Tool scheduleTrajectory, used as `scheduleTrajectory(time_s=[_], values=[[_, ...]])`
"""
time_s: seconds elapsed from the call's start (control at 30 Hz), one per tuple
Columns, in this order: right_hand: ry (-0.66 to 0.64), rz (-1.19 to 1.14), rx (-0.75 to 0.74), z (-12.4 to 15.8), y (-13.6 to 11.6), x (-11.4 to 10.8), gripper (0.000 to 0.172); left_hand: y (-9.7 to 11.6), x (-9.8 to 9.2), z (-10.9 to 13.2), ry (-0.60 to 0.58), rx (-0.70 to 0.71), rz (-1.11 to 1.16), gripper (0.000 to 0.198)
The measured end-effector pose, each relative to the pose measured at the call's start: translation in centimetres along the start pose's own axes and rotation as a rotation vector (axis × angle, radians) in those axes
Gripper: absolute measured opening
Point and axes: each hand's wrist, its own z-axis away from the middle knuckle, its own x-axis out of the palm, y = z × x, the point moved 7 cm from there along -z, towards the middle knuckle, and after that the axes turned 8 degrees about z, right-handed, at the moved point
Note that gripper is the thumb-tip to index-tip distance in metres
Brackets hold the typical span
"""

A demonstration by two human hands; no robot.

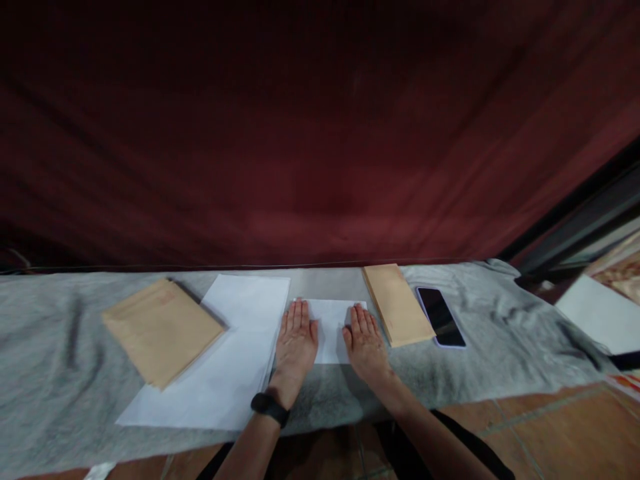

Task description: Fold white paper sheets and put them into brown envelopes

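Note:
A small white sheet of paper [331,333], which looks folded, lies on the grey cloth in front of me. My left hand [296,339] rests flat on its left side, fingers straight and pointing away from me. On the right side my right hand [366,340] lies flat in the same way, thumb slightly apart. Neither hand grips anything. Close to my left hand is a stack of larger white paper [220,373]. Just right of my right hand lies a pile of narrow brown envelopes [400,303].
Larger brown envelopes [163,327] overlap the white stack at left. A smartphone [443,319] lies beside the narrow envelopes. Grey cloth [510,333] covers the work surface, and a dark red curtain [320,147] hangs behind it. Tiled floor [540,427] shows at the front edge.

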Motion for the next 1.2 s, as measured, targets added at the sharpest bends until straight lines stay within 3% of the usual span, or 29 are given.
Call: scheduleTrajectory(time_s=[0.2, 0.4, 0.57, 0.83, 1.2], values=[[-0.115, -0.110, -0.159, 0.0, -2.4, -0.5, 0.051, 1.9, -0.9, 0.2, -0.006, 0.079, 0.027, 0.056], [-0.119, -0.077, -0.216, 1.1, -3.5, 0.0, 0.053, 4.3, 0.3, 1.7, -0.123, 0.239, 0.078, 0.053], [-0.104, -0.061, -0.174, 1.2, -3.0, -0.2, 0.051, 3.5, 0.8, 2.1, -0.122, 0.224, 0.049, 0.057], [-0.127, -0.028, -0.140, 1.5, -1.3, -0.2, 0.054, 1.8, -0.1, 2.2, -0.119, 0.181, 0.041, 0.057], [-0.061, 0.004, -0.130, 2.9, 0.8, -0.6, 0.057, 1.5, -0.9, 2.5, -0.171, 0.174, 0.007, 0.073]])
